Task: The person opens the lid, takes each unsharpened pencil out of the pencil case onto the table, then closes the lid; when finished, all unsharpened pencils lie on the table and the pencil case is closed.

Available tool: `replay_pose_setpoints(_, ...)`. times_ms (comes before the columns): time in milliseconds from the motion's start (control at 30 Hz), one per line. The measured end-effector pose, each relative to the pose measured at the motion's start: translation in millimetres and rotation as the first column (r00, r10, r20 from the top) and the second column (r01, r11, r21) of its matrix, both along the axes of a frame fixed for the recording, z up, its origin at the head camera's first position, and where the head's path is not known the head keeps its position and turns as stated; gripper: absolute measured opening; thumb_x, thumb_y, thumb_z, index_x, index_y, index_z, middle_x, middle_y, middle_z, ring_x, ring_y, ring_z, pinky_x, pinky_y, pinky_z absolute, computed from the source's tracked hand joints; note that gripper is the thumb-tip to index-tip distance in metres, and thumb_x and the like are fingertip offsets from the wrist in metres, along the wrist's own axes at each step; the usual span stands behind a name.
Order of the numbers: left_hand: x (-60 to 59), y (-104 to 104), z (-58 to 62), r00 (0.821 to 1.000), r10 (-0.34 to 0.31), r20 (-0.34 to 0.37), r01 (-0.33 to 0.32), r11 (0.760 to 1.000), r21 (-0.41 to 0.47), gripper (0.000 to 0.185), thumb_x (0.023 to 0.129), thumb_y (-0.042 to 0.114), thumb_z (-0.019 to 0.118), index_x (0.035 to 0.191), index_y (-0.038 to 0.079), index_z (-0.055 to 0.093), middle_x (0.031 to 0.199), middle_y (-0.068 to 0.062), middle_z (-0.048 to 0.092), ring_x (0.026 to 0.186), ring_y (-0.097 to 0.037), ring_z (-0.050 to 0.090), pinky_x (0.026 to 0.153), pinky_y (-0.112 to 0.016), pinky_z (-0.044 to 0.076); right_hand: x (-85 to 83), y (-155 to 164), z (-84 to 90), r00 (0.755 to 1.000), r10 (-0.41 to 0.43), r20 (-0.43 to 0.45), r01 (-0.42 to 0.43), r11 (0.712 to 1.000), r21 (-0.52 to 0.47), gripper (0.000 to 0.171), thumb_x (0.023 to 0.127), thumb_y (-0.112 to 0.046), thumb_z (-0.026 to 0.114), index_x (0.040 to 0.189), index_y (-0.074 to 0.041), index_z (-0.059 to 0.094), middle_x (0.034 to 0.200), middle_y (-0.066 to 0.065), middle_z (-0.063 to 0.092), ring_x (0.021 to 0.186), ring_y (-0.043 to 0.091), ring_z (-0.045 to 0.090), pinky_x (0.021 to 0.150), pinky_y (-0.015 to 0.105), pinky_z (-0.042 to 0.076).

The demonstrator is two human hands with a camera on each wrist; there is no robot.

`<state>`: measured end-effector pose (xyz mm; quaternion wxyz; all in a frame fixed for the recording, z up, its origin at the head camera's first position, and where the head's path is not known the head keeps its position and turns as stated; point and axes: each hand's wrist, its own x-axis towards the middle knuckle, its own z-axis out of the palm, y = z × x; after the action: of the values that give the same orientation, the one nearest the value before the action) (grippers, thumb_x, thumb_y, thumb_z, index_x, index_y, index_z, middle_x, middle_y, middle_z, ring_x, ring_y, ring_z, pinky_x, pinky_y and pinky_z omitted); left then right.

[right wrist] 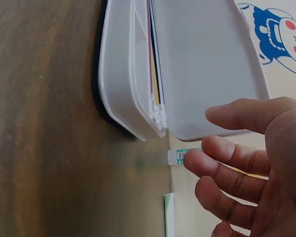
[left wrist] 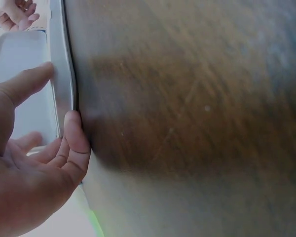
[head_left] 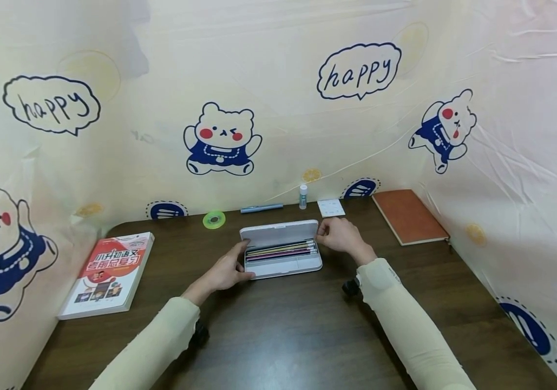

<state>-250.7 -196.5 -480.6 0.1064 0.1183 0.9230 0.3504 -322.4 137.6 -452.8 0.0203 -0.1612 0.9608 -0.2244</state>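
Note:
A white pencil case (head_left: 309, 264) lies on the brown table with its lid (head_left: 283, 233) raised at the back. Several pencils (head_left: 283, 251) lie lengthwise inside, their pale ends toward the right. My left hand (head_left: 224, 269) grips the case's left end; in the left wrist view, the thumb (left wrist: 32, 81) is at its front edge and the other fingers bend around the end. Beside the lid's right edge is my right hand (head_left: 340, 235). In the right wrist view its fingers (right wrist: 232, 153) are loosely bent, thumb apart from them, holding nothing.
Behind the case are a green tape roll (head_left: 214, 219), a blue pen (head_left: 261, 208), an upright glue stick (head_left: 303, 197) and a white paper pad (head_left: 331, 208). A red-and-white book (head_left: 110, 276) lies at left, a brown notebook (head_left: 411, 216) at right. Printed cloth surrounds the table.

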Motion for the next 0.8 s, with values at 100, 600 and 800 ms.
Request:
replay_pose_setpoints(100,-1.5,-1,0.5,1.0,0.0,0.022,-0.001,1.0,0.016,0.098,0.085,0.017,0.081,0.159,0.014,0.017,0.146,-0.02,0.048,0.079,-0.013,0.059,0.072,-0.027,0.049,1.5,-2,-4.5,0.998,0.058,0.017,-0.058,0.998,-0.014,0.01,0.088,-0.027,0.074,0.087,-0.018,0.073,0.081,-0.003,0.069,0.074,0.015,0.06,0.067,0.033,0.049)
replay_pose_setpoints(600,-2.0,-6,2.3,1.0,0.0,0.025,-0.001,1.0,0.009,0.106,0.083,0.019,0.083,0.161,0.012,0.011,0.145,-0.02,0.048,0.082,-0.015,0.058,0.074,-0.028,0.05,5.8,-19,-22.1,0.966,0.253,0.045,-0.255,0.966,0.042,0.021,0.088,-0.018,0.075,0.109,-0.016,0.076,0.114,0.002,0.07,0.106,0.02,0.062,0.1,0.042,0.049)
replay_pose_setpoints(800,-2.5,-7,0.2,1.0,-0.003,0.016,0.003,1.0,0.003,0.106,0.083,0.022,0.083,0.161,0.013,0.012,0.148,-0.021,0.047,0.079,-0.014,0.059,0.07,-0.026,0.049,6.8,-23,-23.5,0.955,0.295,0.012,-0.295,0.953,0.063,0.013,0.089,-0.016,0.074,0.102,-0.017,0.075,0.104,0.0,0.07,0.094,0.017,0.059,0.093,0.041,0.049)
